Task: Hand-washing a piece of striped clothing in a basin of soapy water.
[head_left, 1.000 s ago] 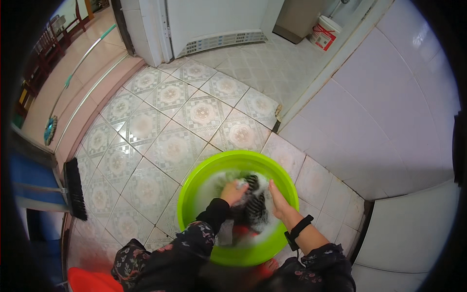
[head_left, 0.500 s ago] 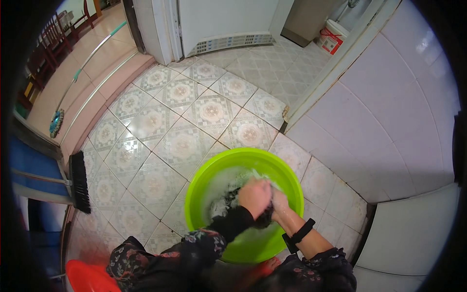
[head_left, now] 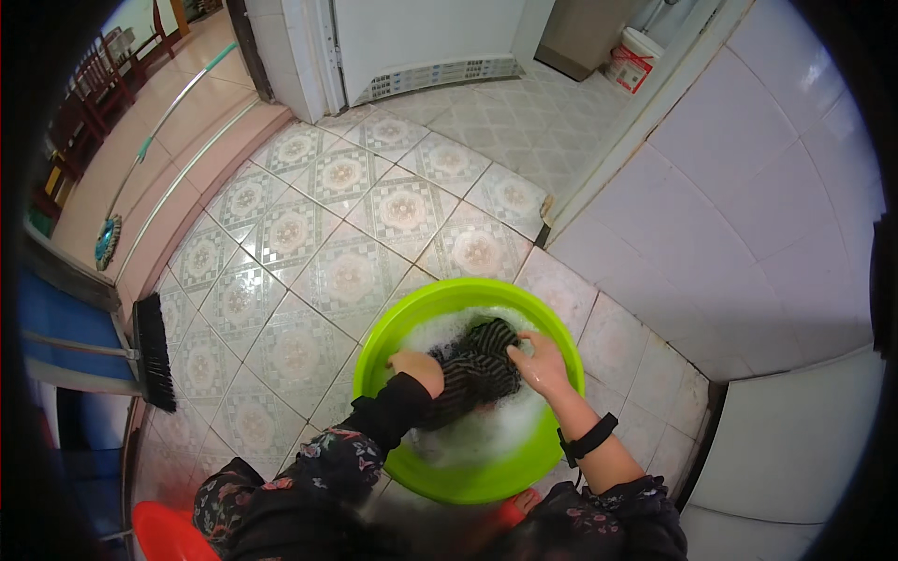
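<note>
A dark garment with grey stripes [head_left: 477,366] lies bunched in white suds inside a bright green basin [head_left: 367,397] on the floor. At the garment's right edge, my right hand [head_left: 544,363] pinches the fabric between thumb and fingers; a black band circles that wrist. My left hand [head_left: 417,368] is bent down over the left side of the basin, beside the cloth. Most of its fingers are hidden behind the back of the hand and the black cuff, so its grip cannot be made out.
Patterned floor tiles [head_left: 295,280] surround the basin. To the left stand a black-bristled broom [head_left: 152,352], a red plastic item [head_left: 173,533] and a raised step with a mop [head_left: 108,241]. A tiled wall [head_left: 720,234] rises on the right; a white bucket [head_left: 634,58] sits beyond the doorway.
My hands, together over the basin before, have moved apart, left hand leftward and right hand slightly right. The striped garment now lies more spread out between them.
</note>
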Motion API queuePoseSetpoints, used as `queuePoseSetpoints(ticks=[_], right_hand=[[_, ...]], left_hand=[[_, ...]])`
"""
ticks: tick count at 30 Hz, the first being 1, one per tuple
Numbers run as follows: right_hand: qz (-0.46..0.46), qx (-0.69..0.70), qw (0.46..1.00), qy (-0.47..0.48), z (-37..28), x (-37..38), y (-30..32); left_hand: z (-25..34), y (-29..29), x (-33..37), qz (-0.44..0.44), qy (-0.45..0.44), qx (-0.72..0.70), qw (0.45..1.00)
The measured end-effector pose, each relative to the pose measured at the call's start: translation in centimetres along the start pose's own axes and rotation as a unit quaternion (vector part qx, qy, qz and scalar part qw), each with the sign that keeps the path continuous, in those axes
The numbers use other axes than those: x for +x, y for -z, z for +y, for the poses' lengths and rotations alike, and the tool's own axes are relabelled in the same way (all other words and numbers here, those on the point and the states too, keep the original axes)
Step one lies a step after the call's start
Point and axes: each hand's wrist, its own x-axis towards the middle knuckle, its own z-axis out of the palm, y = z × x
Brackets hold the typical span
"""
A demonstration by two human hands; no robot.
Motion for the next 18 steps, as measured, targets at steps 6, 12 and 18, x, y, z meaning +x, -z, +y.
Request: queuePoseSetpoints(ticks=[6,12,18], right_hand=[[-0.193,-0.184,0.948,0.173,1.2,-3.6,-7.0],[-0.283,0.156,0.944,-0.066,3.1,-0.9,-4.2],[-0.044,0.404,0.803,-0.436,1.0,-0.5,-3.1]], left_hand=[[1.6,1.5,-0.3,-0.028,-0.21,-0.048,0.976],[0.7,4.4,1.6,-0.103,-0.185,-0.067,0.975],[3.1,-2.2,7.2,0.339,0.05,-0.278,0.897]])
